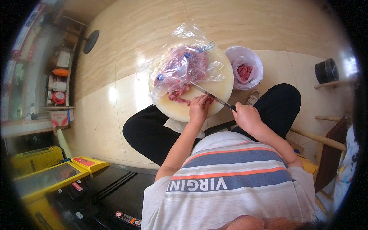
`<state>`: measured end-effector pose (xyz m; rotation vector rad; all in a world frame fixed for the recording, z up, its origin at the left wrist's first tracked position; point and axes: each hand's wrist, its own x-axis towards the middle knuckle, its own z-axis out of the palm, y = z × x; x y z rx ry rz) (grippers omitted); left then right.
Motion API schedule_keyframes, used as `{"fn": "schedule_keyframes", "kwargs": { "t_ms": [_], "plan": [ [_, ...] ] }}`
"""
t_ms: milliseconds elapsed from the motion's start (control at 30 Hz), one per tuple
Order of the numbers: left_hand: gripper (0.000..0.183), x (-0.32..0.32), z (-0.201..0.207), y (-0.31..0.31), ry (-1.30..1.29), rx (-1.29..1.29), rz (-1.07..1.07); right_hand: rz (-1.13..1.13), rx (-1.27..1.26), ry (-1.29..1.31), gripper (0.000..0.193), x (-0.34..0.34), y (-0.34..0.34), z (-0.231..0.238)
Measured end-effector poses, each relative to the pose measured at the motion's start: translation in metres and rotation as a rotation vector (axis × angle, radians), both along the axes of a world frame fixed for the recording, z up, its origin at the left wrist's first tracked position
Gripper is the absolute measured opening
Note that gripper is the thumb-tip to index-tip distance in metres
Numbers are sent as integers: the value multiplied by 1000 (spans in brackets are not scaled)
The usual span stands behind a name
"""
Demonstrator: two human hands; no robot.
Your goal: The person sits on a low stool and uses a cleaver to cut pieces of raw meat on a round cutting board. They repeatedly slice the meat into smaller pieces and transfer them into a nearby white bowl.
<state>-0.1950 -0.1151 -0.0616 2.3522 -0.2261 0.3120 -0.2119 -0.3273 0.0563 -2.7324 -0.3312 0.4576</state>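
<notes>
In my right hand [247, 117] is the dark handle of a knife [209, 94], its blade angled up and left over a round, pale cutting board [226, 82]. My left hand [199, 109], fingers curled, presses a piece of raw red meat [210, 99] against the board's near side, close beside the blade. A strip of raw meat [178, 94] trails to the left of that hand. Behind it lies a larger heap of meat [191, 63] partly covered by a clear plastic bag [188, 35]. My fingers partly hide the held piece.
Right of the board stands a white bucket [230, 57] lined with plastic, with small meat pieces [244, 72] inside. My knees flank the board. A wooden chair [329, 138] stands at right; a black case [115, 191] and yellow boxes [92, 164] lie at lower left.
</notes>
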Motion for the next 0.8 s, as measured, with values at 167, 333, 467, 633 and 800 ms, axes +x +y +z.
{"fn": "schedule_keyframes", "kwargs": {
  "t_ms": [167,333,467,633,800],
  "plan": [
    [17,0,2,-6,-97,42,-32,-7,-11,95,19,-4,5,-7],
    [16,-2,-5,-13,-99,59,-53,15,11,87,20,11,21,-25],
    [18,-4,-4,-13,-64,98,-75,54,46,65,21,23,29,-28],
    [21,-4,9,-1,-29,-52,-65,4,14,31,24,7,22,-31],
    [21,-2,-5,8,132,-130,111,5,-13,-4,24,10,10,-19]
  ]
}}
